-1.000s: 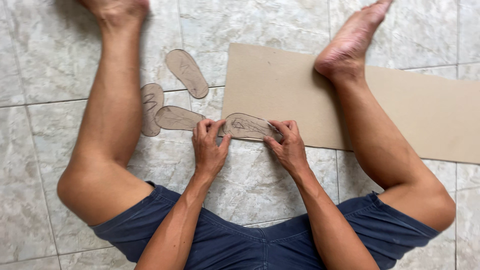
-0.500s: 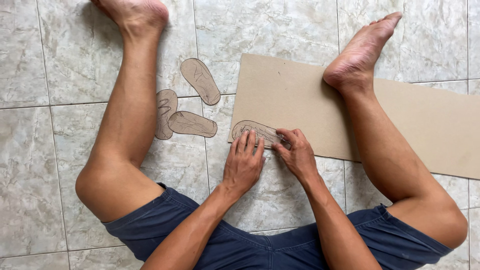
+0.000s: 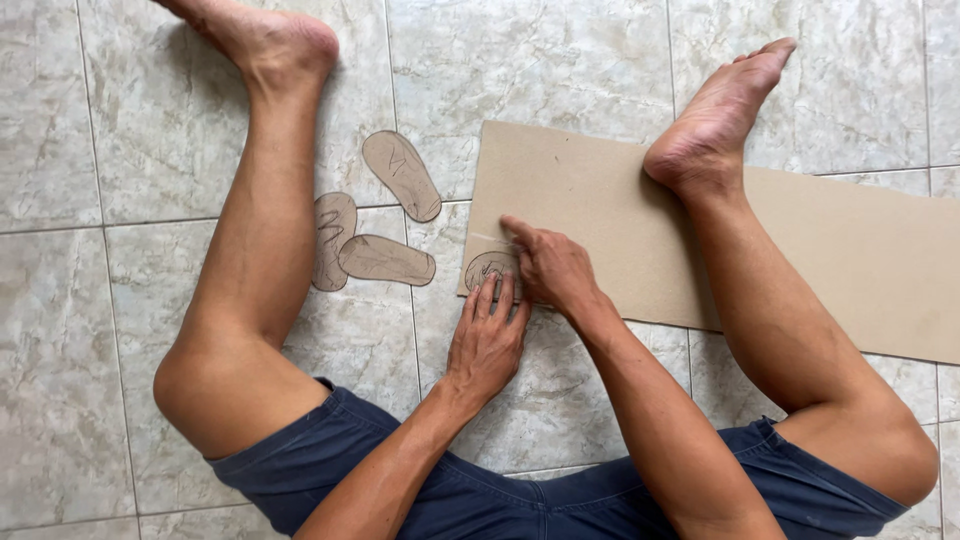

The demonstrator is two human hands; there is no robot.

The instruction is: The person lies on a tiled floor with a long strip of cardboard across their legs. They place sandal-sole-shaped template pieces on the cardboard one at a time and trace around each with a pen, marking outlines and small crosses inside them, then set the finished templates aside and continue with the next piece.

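Head view, frame centre: sole-shaped template (image 3: 488, 268) pinned flat on cardboard sheet (image 3: 600, 210) under left hand (image 3: 487, 340) fingertips; right hand (image 3: 550, 265) presses its far end, neither hand clenched.

Floor (image 3: 560, 60): big glossy beige marble-look tiles w/ thin grout lines, even daylight

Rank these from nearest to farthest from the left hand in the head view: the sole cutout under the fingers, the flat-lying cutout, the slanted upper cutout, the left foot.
1. Sole cutout, under the left hand fingertips, on the cardboard sheet's corner.
2. Flat-lying cutout, to the hand's left.
3. Slanted upper cutout, farther up-left.
4. Left foot, top left.
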